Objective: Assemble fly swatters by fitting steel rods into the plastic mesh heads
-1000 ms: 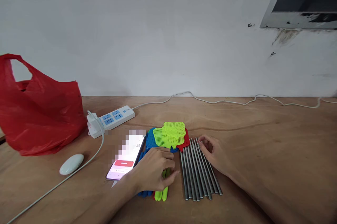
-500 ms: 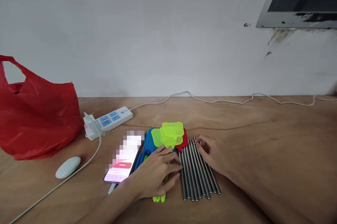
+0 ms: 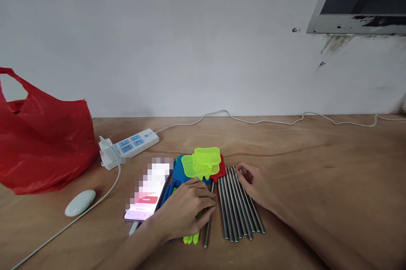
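A row of several steel rods [image 3: 238, 208] lies on the wooden table [image 3: 317, 168]. My left hand [image 3: 185, 208] pinches one steel rod [image 3: 208, 227] that now lies apart from the row, to its left. That hand rests over a pile of plastic fly swatters, with green heads [image 3: 203, 162] on top, a blue head [image 3: 179, 172] and a red head [image 3: 221, 171] beneath, and green handles [image 3: 190, 239] poking out near me. My right hand [image 3: 255, 185] rests with curled fingers on the far ends of the rods.
A phone [image 3: 147, 198] with a lit screen lies left of the swatters. Farther left are a white mouse [image 3: 80, 202], a white power strip [image 3: 128, 146] with its cable, and a red plastic bag [image 3: 41, 135]. A white wall stands behind the table.
My left hand reached right to the row of rods and drew one rod out to the left. My right hand stayed on the rods' far ends.
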The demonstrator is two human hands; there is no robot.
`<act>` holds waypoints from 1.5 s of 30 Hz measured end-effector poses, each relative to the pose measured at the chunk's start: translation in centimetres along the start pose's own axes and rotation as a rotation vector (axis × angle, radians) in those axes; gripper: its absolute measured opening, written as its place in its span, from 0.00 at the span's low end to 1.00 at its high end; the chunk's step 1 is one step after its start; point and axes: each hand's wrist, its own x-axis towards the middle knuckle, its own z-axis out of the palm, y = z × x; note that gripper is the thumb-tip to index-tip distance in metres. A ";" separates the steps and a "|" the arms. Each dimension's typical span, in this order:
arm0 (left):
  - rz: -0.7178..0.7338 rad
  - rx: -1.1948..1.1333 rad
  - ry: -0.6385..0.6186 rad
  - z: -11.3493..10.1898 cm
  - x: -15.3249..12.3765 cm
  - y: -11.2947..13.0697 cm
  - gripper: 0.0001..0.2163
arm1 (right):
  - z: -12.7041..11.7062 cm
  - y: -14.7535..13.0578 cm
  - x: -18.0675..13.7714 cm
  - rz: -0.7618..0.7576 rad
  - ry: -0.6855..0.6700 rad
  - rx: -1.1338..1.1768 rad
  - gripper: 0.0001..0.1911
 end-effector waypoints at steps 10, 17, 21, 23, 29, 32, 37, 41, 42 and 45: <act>-0.094 0.063 0.067 -0.2 0.1 -0.2 0.07 | -0.3 -0.5 -0.1 0.000 0.008 0.007 0.09; -0.081 0.028 0.021 -0.3 0.0 -0.1 0.07 | -0.4 -0.6 -0.1 -0.001 0.019 -0.003 0.08; -0.092 0.046 -0.047 -0.4 0.0 -0.4 0.09 | -0.2 -0.5 -0.1 -0.002 0.019 0.004 0.08; -0.109 0.068 -0.071 -0.4 0.0 -0.6 0.12 | -0.2 -0.5 -0.1 0.000 0.015 0.007 0.08; -0.143 0.135 -0.051 0.1 -0.2 -0.5 0.31 | -0.4 -0.7 -0.1 0.006 0.011 0.007 0.08; -0.171 0.146 -0.052 0.3 -0.3 -0.3 0.37 | -0.4 -0.7 -0.1 0.003 0.009 0.007 0.08; -0.184 0.152 -0.068 0.5 -0.3 -0.2 0.35 | -0.1 -0.4 -0.1 0.002 0.014 0.008 0.08; -0.180 0.152 -0.054 0.6 -0.2 -0.1 0.33 | -0.2 -0.6 -0.1 -0.008 0.012 0.015 0.08; -0.185 0.148 -0.048 0.6 -0.2 -0.1 0.32 | -0.3 -0.6 -0.1 -0.012 0.010 0.018 0.08; -0.200 0.128 -0.033 0.7 0.0 -0.1 0.31 | -0.3 -0.7 -0.1 -0.022 0.010 0.028 0.09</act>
